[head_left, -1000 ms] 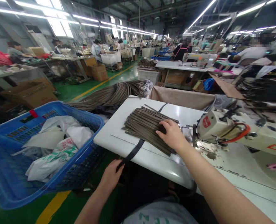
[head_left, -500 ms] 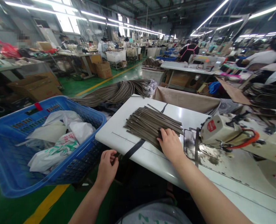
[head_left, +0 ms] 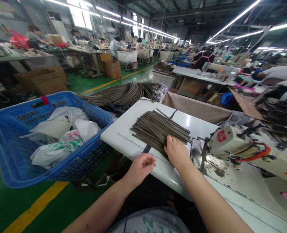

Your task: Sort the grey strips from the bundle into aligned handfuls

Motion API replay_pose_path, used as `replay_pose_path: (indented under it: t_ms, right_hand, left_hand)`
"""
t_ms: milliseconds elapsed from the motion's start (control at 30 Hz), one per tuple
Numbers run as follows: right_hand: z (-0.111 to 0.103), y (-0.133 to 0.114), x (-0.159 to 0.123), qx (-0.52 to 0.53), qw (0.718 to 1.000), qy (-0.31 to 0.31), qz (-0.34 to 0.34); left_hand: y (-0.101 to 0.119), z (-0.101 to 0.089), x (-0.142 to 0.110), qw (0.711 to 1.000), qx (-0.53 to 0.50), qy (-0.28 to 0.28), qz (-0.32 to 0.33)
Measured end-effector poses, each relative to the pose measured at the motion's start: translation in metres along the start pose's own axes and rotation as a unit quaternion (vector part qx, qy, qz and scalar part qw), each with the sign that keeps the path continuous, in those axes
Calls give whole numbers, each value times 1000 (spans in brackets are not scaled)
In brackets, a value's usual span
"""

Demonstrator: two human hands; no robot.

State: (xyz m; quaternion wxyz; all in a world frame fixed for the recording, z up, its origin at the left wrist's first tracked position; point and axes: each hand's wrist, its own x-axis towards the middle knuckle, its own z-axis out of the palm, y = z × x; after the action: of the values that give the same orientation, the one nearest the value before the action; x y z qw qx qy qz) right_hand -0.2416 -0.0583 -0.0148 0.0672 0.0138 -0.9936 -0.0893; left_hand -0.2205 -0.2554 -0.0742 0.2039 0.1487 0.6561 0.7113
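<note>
White bench (head_left: 124, 124) supports brown strips (head_left: 158, 126), pressed by the curled right hand (head_left: 176, 150); beside it, the left hand (head_left: 143, 166) is loosely curled, its grip unclear.

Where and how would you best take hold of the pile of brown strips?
Probably across the middle of the pile, from the near side, thumb on the near edge, fingers over the top: the strips lie flat and roughly lengthwise together on the white table, while their left ends fan out unevenly.

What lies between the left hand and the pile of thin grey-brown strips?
A flat black band, lying across the smooth white tabletop, shows there in the head view.
</note>
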Motion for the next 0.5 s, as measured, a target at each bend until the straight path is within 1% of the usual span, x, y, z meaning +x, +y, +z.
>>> replay_pose_path:
  t_ms: [100, 167, 200, 233, 267, 300, 333, 367, 400, 433, 467, 500]
  right_hand:
    - [-8, 4, 2, 35, 999, 0, 32]
    - [-13, 7, 2, 121, 990, -13, 71]
    - [-14, 8, 1, 194, 976, -37, 92]
    - [-16, 8, -1, 285, 949, -67, 113]
    - [-16, 7, -5, 386, 908, -98, 129]
    - [-15, 5, -10, 485, 855, -122, 140]
    - [-15, 3, -16, 571, 796, -139, 147]
    - [-13, -1, -23, 640, 738, -146, 154]
    - [-11, -5, -31, 691, 689, -147, 163]
    - [-10, -10, -39, 726, 648, -147, 176]
    - [-8, -15, -47, 749, 615, -153, 191]
    - [-7, -19, -53, 765, 588, -160, 208]
  left_hand:
    - [1, 11, 9, 995, -93, -16, -35]
    - [4, 17, 12, 989, -142, -6, -39]
    - [6, 20, 13, 985, -168, 0, -44]
    - [8, 22, 14, 979, -195, 7, -51]
    - [11, 23, 14, 973, -224, 13, -58]
    - [14, 25, 14, 966, -251, 16, -62]
    - [16, 26, 15, 959, -278, 14, -62]
    - [18, 27, 15, 952, -300, 7, -59]
    - [20, 28, 16, 947, -317, -4, -55]
    - [20, 28, 16, 943, -328, -14, -53]
    - [21, 29, 17, 941, -333, -18, -56]
    - [20, 30, 18, 941, -333, -14, -64]
